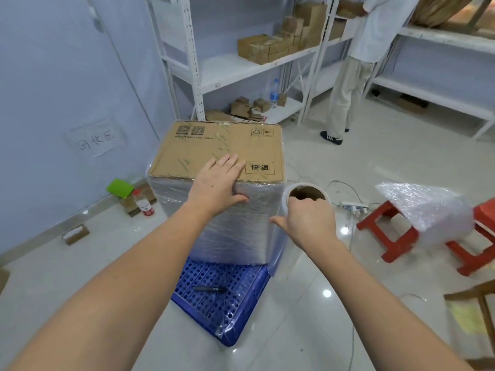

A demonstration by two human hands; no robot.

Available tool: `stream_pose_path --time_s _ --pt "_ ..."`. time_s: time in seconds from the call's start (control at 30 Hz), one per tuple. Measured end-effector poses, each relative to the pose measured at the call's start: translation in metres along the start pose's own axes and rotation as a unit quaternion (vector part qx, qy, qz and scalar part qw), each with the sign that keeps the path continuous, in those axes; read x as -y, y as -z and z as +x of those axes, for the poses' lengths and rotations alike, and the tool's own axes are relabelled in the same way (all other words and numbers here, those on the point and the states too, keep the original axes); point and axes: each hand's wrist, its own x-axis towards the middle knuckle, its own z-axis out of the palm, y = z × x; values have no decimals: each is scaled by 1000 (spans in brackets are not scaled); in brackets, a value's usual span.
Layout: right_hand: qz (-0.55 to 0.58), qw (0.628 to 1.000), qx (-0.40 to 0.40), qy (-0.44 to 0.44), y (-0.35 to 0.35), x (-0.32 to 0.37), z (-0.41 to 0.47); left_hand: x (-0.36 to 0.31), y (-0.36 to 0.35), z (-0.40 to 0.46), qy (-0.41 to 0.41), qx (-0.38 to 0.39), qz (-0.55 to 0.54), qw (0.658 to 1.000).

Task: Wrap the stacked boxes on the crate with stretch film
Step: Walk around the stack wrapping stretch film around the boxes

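- Film veils the stacked boxes on a perforated blue crate, blurring their seams.
- Left hand presses flat on the cardboard top.
- Right hand clasps the film roll, fingers hooked into its core.

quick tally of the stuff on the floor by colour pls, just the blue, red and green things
blue: 1, the crate under the wrapped boxes
red: 2, the near stool and the far stool carrying the bubble wrap
green: 1, the green thing by the wall
total: 4
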Motion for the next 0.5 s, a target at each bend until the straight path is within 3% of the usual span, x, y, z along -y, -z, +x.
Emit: stream_pose_path --time_s 0.17,0.5 --pt "29 999 2 16 -8 -23 -13 -2 0 -1 0 0 -3 1000" --pt "33 989 18 140 -7 -56 -25 -3 1 4 4 5 5 1000"
